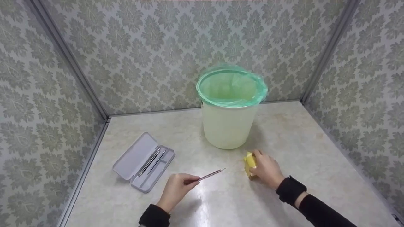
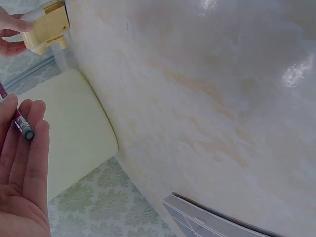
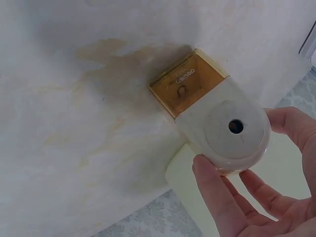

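Note:
My left hand (image 1: 177, 189) pinches a thin dark red pencil (image 1: 210, 174) between thumb and fingers, its pointed end towards the right. In the left wrist view the dark blunt end of the pencil (image 2: 25, 129) lies over the fingers. To the right, my right hand (image 1: 269, 168) grips a yellow desktop pencil sharpener (image 1: 251, 162) by its sides. The right wrist view shows the round hole in the pale face of the sharpener (image 3: 217, 133) and its see-through amber drawer (image 3: 186, 84). Pencil tip and sharpener are apart.
An open grey pencil case (image 1: 134, 157) lies at the left, with several pencils or pens (image 1: 150, 162) in it. Behind the hands stands a pale bin (image 1: 228, 129) lined with a green plastic bag (image 1: 262, 88). Patterned panels (image 1: 186, 41) enclose the table (image 1: 300, 138).

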`<state>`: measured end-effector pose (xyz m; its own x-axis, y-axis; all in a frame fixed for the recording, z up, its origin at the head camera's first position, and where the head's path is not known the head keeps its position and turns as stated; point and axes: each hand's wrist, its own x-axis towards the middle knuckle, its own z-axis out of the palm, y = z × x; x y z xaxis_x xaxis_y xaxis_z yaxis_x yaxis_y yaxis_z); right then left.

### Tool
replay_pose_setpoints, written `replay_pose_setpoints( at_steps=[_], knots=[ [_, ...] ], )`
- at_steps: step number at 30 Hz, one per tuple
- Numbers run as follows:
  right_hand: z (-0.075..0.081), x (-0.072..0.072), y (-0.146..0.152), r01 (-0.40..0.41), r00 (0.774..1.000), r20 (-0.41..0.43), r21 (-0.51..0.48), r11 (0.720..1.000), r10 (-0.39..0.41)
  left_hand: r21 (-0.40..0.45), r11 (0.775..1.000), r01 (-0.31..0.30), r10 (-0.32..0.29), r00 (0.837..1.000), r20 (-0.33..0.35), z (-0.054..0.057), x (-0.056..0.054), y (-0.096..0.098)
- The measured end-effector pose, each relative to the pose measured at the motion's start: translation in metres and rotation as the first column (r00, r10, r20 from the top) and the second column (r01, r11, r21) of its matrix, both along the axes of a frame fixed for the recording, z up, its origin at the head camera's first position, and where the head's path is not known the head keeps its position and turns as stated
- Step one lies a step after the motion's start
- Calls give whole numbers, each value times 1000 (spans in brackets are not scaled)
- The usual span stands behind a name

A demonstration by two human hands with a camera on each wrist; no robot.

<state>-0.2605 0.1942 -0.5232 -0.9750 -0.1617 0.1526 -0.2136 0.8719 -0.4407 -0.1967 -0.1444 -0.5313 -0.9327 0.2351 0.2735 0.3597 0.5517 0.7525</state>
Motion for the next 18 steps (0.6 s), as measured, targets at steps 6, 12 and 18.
replay_pose_setpoints(
  at_steps=[6,12,18],
  knots=[
    [0,0,3,-58,998,-28,31,998,59,8,1000,3,-3,1000,2,0,0,1],
    [10,-9,15,-301,906,-207,298,906,369,5,1000,6,-6,1000,-2,0,1,1],
    [20,-17,28,-435,726,-183,625,649,663,3,1000,19,-19,1000,0,-1,1,0]
  ],
)
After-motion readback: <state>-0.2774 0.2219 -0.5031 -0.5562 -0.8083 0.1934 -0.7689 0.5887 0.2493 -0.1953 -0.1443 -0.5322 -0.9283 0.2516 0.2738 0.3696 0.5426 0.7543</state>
